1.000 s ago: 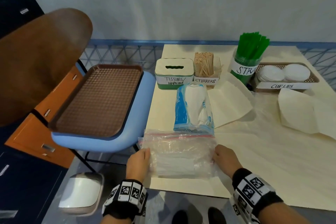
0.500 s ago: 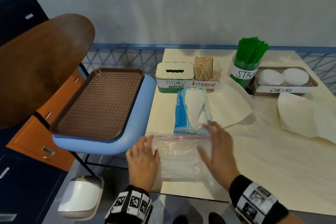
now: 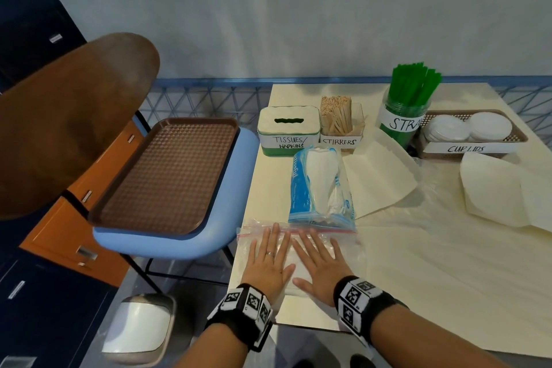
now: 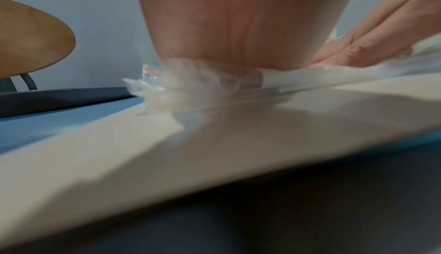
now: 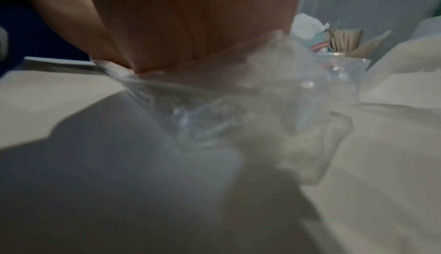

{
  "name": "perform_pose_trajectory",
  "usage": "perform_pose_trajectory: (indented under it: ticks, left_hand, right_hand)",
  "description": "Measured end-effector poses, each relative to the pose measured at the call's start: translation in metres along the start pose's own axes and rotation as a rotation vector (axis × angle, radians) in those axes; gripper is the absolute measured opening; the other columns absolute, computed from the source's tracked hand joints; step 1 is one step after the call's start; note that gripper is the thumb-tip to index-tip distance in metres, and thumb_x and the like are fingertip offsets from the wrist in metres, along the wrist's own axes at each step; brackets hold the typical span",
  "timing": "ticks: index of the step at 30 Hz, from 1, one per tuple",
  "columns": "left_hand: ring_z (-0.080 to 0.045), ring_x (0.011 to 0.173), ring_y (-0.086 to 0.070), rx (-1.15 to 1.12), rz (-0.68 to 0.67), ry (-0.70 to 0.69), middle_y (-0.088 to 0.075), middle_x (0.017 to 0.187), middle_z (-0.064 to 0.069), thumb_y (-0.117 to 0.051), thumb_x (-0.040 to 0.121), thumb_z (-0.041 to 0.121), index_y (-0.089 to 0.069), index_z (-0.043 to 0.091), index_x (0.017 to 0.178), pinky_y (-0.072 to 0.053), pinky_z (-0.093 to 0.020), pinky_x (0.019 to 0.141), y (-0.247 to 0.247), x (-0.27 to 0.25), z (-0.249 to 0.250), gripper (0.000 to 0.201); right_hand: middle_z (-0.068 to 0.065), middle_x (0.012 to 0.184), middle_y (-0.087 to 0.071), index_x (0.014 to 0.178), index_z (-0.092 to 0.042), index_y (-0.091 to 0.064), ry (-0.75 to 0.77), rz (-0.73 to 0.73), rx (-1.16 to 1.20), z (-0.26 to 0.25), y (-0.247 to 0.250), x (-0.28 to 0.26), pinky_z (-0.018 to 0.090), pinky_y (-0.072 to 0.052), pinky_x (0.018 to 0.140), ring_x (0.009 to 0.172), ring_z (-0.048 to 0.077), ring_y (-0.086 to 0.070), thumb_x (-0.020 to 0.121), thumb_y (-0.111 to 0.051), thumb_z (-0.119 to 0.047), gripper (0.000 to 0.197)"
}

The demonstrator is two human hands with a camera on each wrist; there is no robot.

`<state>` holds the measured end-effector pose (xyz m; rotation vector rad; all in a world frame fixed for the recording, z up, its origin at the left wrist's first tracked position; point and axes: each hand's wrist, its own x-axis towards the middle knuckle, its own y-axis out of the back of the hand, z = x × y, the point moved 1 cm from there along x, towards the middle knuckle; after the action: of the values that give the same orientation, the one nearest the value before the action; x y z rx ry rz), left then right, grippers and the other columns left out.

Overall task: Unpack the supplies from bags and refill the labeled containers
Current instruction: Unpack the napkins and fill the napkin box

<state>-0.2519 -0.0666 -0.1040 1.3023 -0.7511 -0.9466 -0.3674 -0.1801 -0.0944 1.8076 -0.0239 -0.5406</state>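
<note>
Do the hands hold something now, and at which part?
Nothing is gripped. Left hand and right hand press flat on the middle of the clear bag.

green box [image 3: 288,131] "TISSUES/NAPKINS", clear holder [image 3: 342,140] "STIRRERS", tray [image 3: 466,149] "CUP LIDS", jar [image 3: 401,124] seemingly "STRA"

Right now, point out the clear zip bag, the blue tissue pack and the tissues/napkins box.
clear zip bag [image 3: 343,243]: head view, bare plastic right of the hands.
blue tissue pack [image 3: 300,188]: head view, blue left side.
tissues/napkins box [image 3: 288,140]: head view, handwritten label on its front.
</note>
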Motion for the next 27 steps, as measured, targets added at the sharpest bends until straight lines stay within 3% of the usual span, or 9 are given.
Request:
perform_pose_trajectory:
  ticks: [2, 4, 6, 9, 13, 16, 18, 22, 27]
  left_hand:
    - [-0.022, 0.146, 0.011, 0.001, -0.073, 0.009, 0.007, 0.158, -0.009, -0.003, 0.097, 0.049, 0.0, 0.011, 0.15, 0.002, -0.038, 0.113, -0.002, 0.005, -0.001, 0.065]
    - [-0.021, 0.146, 0.011, 0.003, -0.134, 0.028, 0.007, 0.158, -0.008, -0.004, 0.096, 0.052, 0.0, 0.009, 0.149, 0.003, -0.037, 0.114, -0.001, 0.009, 0.0, 0.068]
    - [-0.02, 0.146, 0.011, 0.0, -0.168, 0.047, 0.008, 0.158, -0.007, -0.005, 0.095, 0.055, -0.002, 0.007, 0.149, 0.003, -0.036, 0.114, 0.002, 0.012, 0.0, 0.072]
    - [-0.022, 0.146, 0.01, 0.01, -0.173, 0.052, 0.006, 0.158, -0.008, -0.007, 0.093, 0.062, -0.004, 0.012, 0.15, 0.0, -0.041, 0.112, 0.002, 0.013, -0.005, 0.076]
    - [-0.029, 0.144, 0.012, 0.018, -0.211, 0.142, -0.002, 0.158, -0.013, -0.009, 0.087, 0.073, -0.016, 0.033, 0.148, 0.0, -0.047, 0.112, 0.008, 0.01, -0.016, 0.074]
    - [-0.024, 0.132, 0.042, -0.027, -0.235, 0.12, 0.041, 0.147, -0.003, 0.006, 0.068, 0.082, 0.02, 0.051, 0.139, 0.017, -0.045, 0.11, 0.013, 0.008, -0.023, 0.079]
    - [-0.022, 0.134, 0.039, -0.051, -0.272, 0.127, 0.045, 0.143, 0.001, 0.013, 0.058, 0.083, 0.031, 0.045, 0.135, 0.019, -0.044, 0.109, 0.017, 0.007, -0.025, 0.087]
    - [-0.013, 0.135, 0.032, -0.096, -0.298, 0.189, 0.043, 0.142, 0.003, 0.024, 0.043, 0.088, 0.038, 0.02, 0.133, 0.017, -0.042, 0.111, 0.021, 0.007, -0.027, 0.114]
    - [-0.018, 0.136, 0.034, -0.096, -0.362, 0.221, 0.04, 0.147, 0.001, 0.023, 0.041, 0.089, 0.034, 0.015, 0.134, 0.016, -0.051, 0.111, 0.03, 0.008, -0.022, 0.12]
  right_hand:
    - [0.006, 0.152, 0.026, 0.142, -0.025, 0.028, -0.04, 0.017, 0.014, 0.006, 0.006, -0.002, 0.047, 0.006, 0.113, 0.141, 0.018, 0.027, 0.081, 0.009, -0.071, 0.078]
    - [0.003, 0.138, 0.045, 0.123, -0.03, 0.049, -0.017, -0.031, 0.025, 0.007, 0.01, -0.004, 0.044, 0.016, 0.111, 0.131, 0.015, 0.042, 0.06, 0.019, -0.076, 0.084]
    - [0.0, 0.135, 0.046, 0.126, -0.024, 0.042, -0.028, -0.097, 0.034, 0.01, 0.018, -0.007, 0.039, 0.019, 0.106, 0.127, 0.017, 0.039, 0.05, 0.02, -0.075, 0.094]
    - [-0.003, 0.136, 0.044, 0.131, -0.022, 0.035, -0.05, -0.113, 0.029, 0.019, 0.021, -0.009, 0.035, 0.017, 0.106, 0.129, 0.014, 0.036, 0.052, 0.018, -0.076, 0.097]
    - [-0.008, 0.139, 0.043, 0.132, -0.031, 0.034, -0.061, -0.122, 0.049, 0.03, 0.021, -0.016, 0.033, 0.016, 0.107, 0.133, 0.01, 0.033, 0.056, 0.014, -0.079, 0.092]
    - [-0.008, 0.138, 0.044, 0.131, -0.032, 0.035, -0.103, -0.113, 0.071, 0.037, 0.021, -0.02, 0.034, 0.014, 0.109, 0.136, 0.012, 0.031, 0.054, 0.016, -0.08, 0.093]
    - [-0.008, 0.137, 0.045, 0.13, -0.032, 0.036, -0.169, -0.115, 0.076, 0.04, 0.024, -0.025, 0.042, 0.012, 0.113, 0.133, 0.01, 0.033, 0.05, 0.018, -0.081, 0.096]
    - [-0.012, 0.135, 0.047, 0.128, -0.035, 0.038, -0.273, -0.147, 0.125, 0.05, 0.031, -0.034, 0.052, 0.008, 0.113, 0.129, 0.006, 0.034, 0.044, 0.017, -0.085, 0.1]
    - [-0.011, 0.136, 0.047, 0.126, -0.037, 0.041, -0.328, -0.16, 0.175, 0.051, 0.039, -0.038, 0.054, 0.007, 0.113, 0.136, 0.013, 0.032, 0.036, 0.021, -0.089, 0.106]
